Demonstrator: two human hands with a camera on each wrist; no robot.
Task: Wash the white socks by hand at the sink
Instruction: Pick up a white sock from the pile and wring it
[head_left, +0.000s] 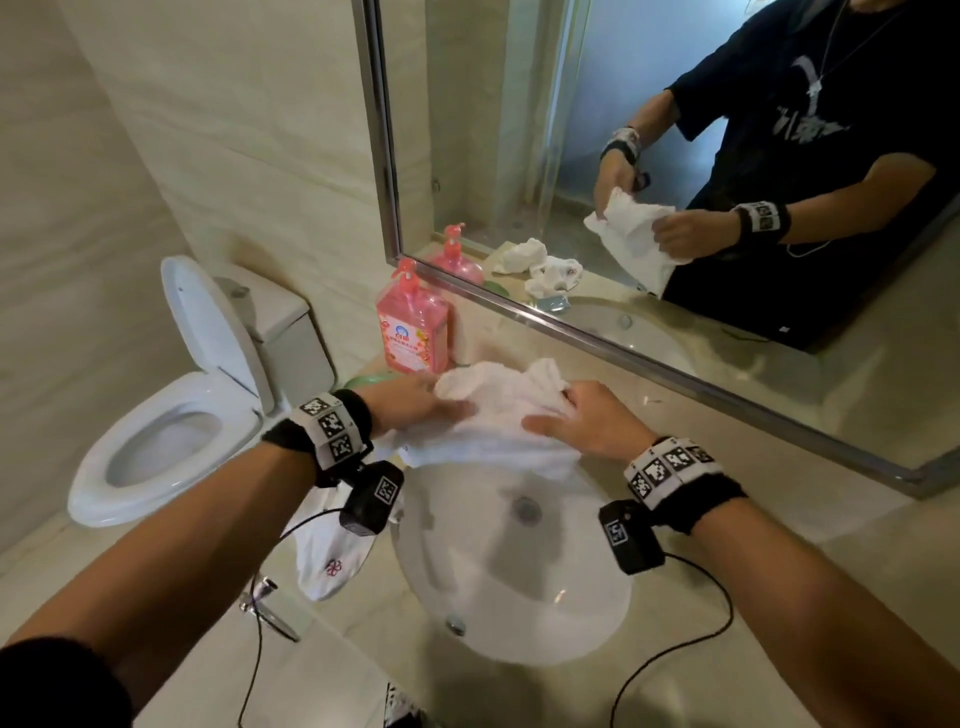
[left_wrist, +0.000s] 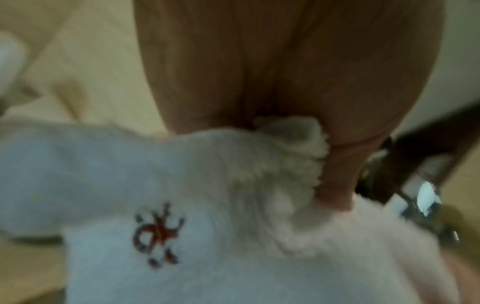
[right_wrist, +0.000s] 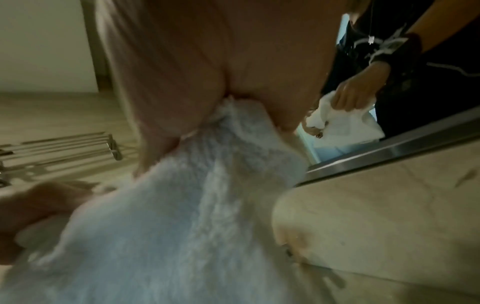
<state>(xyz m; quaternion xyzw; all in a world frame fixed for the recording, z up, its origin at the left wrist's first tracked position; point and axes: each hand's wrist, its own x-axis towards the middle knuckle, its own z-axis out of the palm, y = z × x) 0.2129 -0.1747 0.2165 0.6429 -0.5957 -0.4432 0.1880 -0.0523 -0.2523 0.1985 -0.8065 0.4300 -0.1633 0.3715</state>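
Forearms fill the bottom of the head view; we note a wrist camera strapped on each. Left hand (head_left: 415, 405) and right hand (head_left: 587, 421) both hold one white sock (head_left: 498, 415) above the far rim of the sink (head_left: 519, 571), near the mirror (head_left: 675, 156).

Left wrist view: fingers (left_wrist: 337, 174) curled into a bunch of fuzzy fabric, gripping the sock (left_wrist: 233, 226). A red embroidered mark (left_wrist: 158, 234) shows on a smooth part of white cloth below; we cannot tell whether that is the same sock. Right wrist view: right hand (right_wrist: 207, 72) pinches a fold of the sock (right_wrist: 194, 205) tight between palm and fingers.

A second white sock (head_left: 332, 561) lies on the tabletop (head_left: 779, 571) just left of the basin, partly under the left wrist. Pink soap bottle (head_left: 413, 327) stands behind, near the wall. Toilet (head_left: 171, 415) farther left.

Handling, as we judge it: soft, light, limp, fleecy on the exposed face, likely turned inside out. No water visible in the basin; wet, it should grow heavier and cling. Best taken by bunched handfuls at two ends, as now, so the middle can be rubbed against itself. Little risk beyond dropping it.
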